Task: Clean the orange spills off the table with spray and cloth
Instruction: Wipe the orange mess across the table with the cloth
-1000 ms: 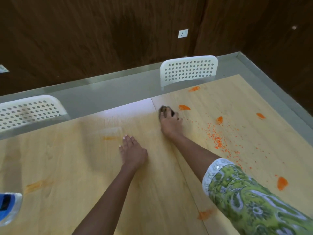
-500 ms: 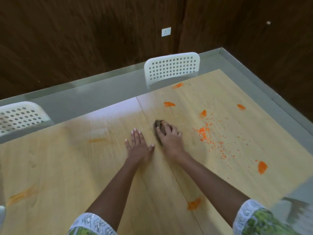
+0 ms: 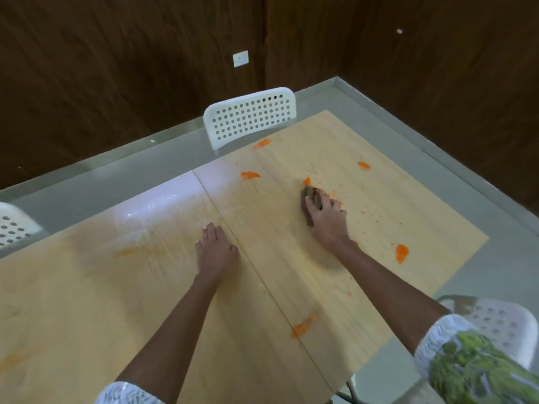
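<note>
My right hand (image 3: 325, 217) presses a small dark cloth (image 3: 308, 199) flat on the light wooden table (image 3: 87, 301), fingers spread over it, right below an orange spill (image 3: 306, 181). More orange spills lie at the far edge (image 3: 262, 143), left of the cloth (image 3: 249, 175), far right (image 3: 363, 165), near right (image 3: 402, 253) and close to me (image 3: 302, 326). Orange crumbs (image 3: 370, 214) are scattered to the right of my hand. My left hand (image 3: 214, 252) rests flat on the table, empty. No spray bottle is in view.
A faint orange smear (image 3: 128, 252) marks the wet left half of the table. White perforated chairs stand at the far side (image 3: 250, 118), far left (image 3: 11, 225) and near right (image 3: 501, 325). Dark wood walls enclose the grey floor.
My right hand has slid the cloth from the middle seam rightward into the crumbs, up to an orange spill. My left hand stayed flat. The camera view shifted right; the blue bottle left view.
</note>
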